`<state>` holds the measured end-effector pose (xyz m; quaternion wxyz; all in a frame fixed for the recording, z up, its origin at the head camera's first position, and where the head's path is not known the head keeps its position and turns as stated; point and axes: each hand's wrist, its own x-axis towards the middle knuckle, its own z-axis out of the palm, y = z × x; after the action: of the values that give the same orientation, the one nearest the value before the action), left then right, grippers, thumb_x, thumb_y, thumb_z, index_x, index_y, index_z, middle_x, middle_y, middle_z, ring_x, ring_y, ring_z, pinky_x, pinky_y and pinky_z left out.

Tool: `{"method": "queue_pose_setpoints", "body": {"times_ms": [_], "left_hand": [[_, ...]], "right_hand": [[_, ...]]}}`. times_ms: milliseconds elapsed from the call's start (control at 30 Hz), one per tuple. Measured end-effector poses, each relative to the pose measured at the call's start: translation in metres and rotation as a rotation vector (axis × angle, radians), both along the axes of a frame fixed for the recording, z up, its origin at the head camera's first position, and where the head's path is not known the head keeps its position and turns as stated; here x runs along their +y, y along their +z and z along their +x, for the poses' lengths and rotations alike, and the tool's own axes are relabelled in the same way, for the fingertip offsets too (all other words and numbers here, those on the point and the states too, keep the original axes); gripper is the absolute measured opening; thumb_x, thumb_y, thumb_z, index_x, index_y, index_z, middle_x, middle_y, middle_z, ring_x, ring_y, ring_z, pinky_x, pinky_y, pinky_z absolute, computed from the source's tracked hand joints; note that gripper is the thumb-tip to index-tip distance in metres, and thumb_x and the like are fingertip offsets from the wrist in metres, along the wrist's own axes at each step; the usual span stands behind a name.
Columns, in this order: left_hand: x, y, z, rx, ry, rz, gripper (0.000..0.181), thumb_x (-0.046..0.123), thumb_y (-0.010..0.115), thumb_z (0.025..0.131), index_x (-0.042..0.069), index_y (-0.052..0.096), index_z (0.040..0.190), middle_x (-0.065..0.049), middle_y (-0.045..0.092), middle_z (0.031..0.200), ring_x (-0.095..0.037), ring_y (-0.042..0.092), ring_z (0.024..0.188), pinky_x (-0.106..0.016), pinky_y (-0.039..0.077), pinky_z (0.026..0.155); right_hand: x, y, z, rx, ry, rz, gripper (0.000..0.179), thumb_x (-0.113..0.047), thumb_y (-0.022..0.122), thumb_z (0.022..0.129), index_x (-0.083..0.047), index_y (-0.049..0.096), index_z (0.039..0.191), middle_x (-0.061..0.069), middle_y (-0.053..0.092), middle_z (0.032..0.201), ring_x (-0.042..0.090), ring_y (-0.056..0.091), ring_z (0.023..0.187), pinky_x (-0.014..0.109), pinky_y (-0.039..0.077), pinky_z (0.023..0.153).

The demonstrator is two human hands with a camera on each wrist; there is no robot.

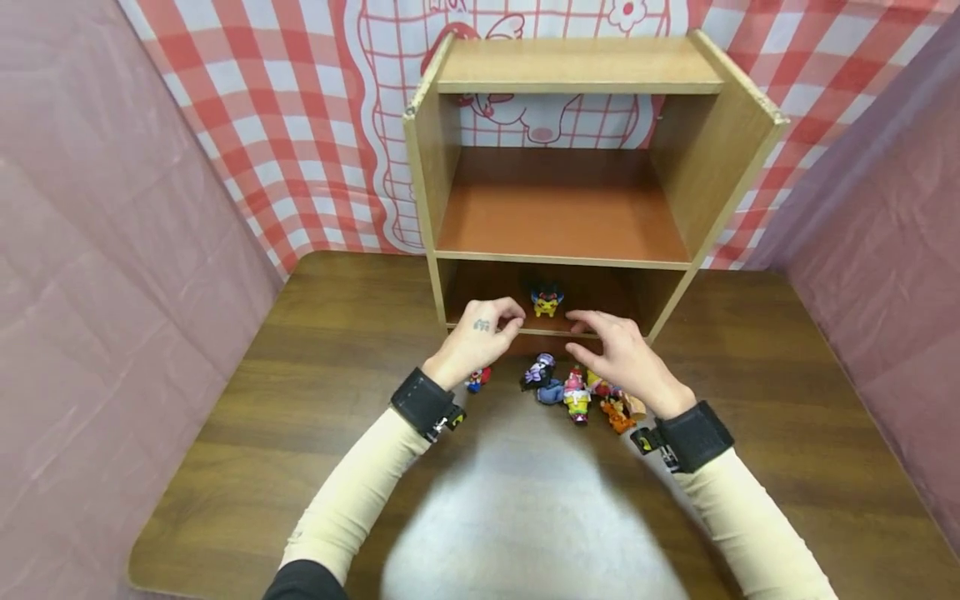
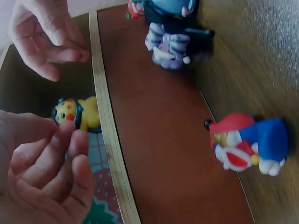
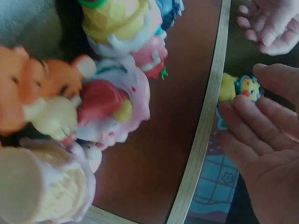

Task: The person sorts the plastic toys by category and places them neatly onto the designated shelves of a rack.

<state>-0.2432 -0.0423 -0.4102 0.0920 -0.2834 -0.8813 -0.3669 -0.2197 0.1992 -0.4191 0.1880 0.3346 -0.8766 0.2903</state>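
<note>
A small yellow figurine (image 1: 546, 303) with dark headgear stands on the bottom shelf of a wooden shelf unit. My left hand (image 1: 482, 333) is just left of it, fingers loosely bent and thumb near the index finger. On the other side hovers my right hand (image 1: 618, 354), its fingers spread and slightly bent. Neither hand holds anything. In the left wrist view the yellow figurine (image 2: 89, 113) is behind my left fingertips, which partly hide it. The right wrist view shows its face (image 3: 249, 88) beyond my right fingers, with no clear contact.
In front of the shelf unit (image 1: 562, 261) lie several figurines: a red-and-blue one (image 2: 250, 142), a purple-striped one (image 2: 168, 46), an ice-cream-cone one (image 1: 576, 398) and an orange tiger (image 1: 617, 415). The brown tabletop (image 1: 330, 358) extends to both sides. A checkered cloth (image 1: 300, 108) hangs behind.
</note>
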Motion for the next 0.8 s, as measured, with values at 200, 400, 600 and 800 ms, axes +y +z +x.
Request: {"method": "queue_pose_setpoints", "body": {"times_ms": [200, 400, 600, 800], "left_hand": [[0.010, -0.004, 0.004, -0.006, -0.157, -0.089, 0.011, 0.010, 0.064, 0.089, 0.006, 0.071, 0.098, -0.001, 0.072, 0.091, -0.008, 0.062, 0.083, -0.026, 0.053, 0.076], [0.020, -0.013, 0.006, -0.048, -0.306, -0.188, 0.013, 0.003, 0.069, 0.084, 0.004, 0.071, 0.097, -0.006, 0.073, 0.094, -0.011, 0.063, 0.084, -0.025, 0.053, 0.078], [0.028, -0.022, 0.008, -0.027, -0.361, -0.329, 0.022, 0.005, 0.072, 0.081, 0.006, 0.072, 0.103, -0.003, 0.071, 0.103, -0.016, 0.063, 0.095, -0.028, 0.050, 0.085], [0.034, -0.034, 0.009, -0.039, -0.373, -0.422, 0.027, 0.005, 0.075, 0.079, 0.009, 0.072, 0.106, -0.001, 0.070, 0.108, -0.013, 0.059, 0.098, -0.028, 0.049, 0.088]], "right_hand": [[-0.002, -0.004, 0.010, 0.030, 0.070, -0.031, 0.029, -0.006, 0.075, 0.081, 0.001, 0.067, 0.107, 0.010, 0.069, 0.094, 0.018, 0.062, 0.078, 0.041, 0.054, 0.061], [-0.002, -0.005, 0.016, 0.011, 0.078, -0.035, 0.021, -0.007, 0.074, 0.081, -0.002, 0.068, 0.101, 0.006, 0.069, 0.086, 0.013, 0.061, 0.073, 0.038, 0.054, 0.056], [0.001, -0.013, 0.016, -0.029, 0.071, 0.027, 0.013, -0.007, 0.074, 0.081, -0.005, 0.069, 0.093, 0.002, 0.070, 0.084, 0.014, 0.063, 0.076, 0.037, 0.054, 0.063], [0.006, -0.027, 0.019, -0.102, 0.065, 0.090, 0.010, -0.006, 0.075, 0.080, -0.008, 0.068, 0.088, -0.001, 0.069, 0.080, 0.014, 0.062, 0.073, 0.037, 0.053, 0.063]]}}
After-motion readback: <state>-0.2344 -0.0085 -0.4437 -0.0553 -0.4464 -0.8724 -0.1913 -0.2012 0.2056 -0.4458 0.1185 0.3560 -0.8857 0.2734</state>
